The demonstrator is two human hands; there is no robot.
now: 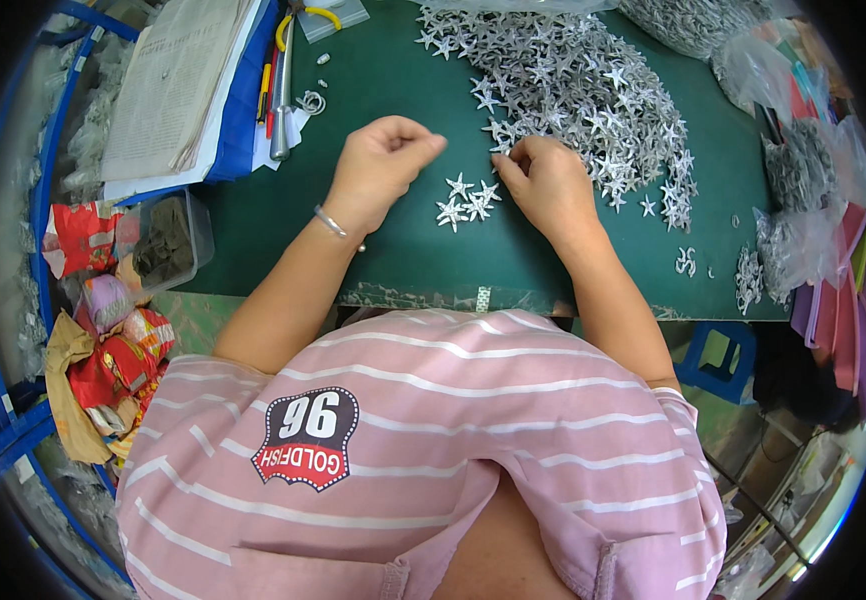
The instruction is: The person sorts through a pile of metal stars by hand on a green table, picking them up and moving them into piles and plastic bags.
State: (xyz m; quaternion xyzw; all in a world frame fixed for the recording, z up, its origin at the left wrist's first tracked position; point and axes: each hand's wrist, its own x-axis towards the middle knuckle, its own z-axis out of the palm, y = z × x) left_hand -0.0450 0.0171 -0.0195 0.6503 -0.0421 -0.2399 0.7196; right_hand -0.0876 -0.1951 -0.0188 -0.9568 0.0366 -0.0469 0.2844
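Observation:
A wide pile of silver star-shaped metal pieces (578,95) covers the far right part of the green table. My right hand (550,185) is at its near left edge, thumb and forefinger pinched together. Whatever is between those fingertips is too small to make out. To the left, my left hand (378,170) hovers over the tabletop with its fingers curled and thumb against forefinger; I cannot see anything in that pinch. Several star pieces lie in a small separate group (465,204) on the table between my hands, just left of my right thumb.
Papers on a blue folder (178,90), yellow-handled scissors (323,17) and pens (266,92) lie at the far left. A clear plastic tub (193,235) stands at the table's left edge. Plastic bags of metal pieces (798,165) line the right side. A blue stool (718,360) stands below.

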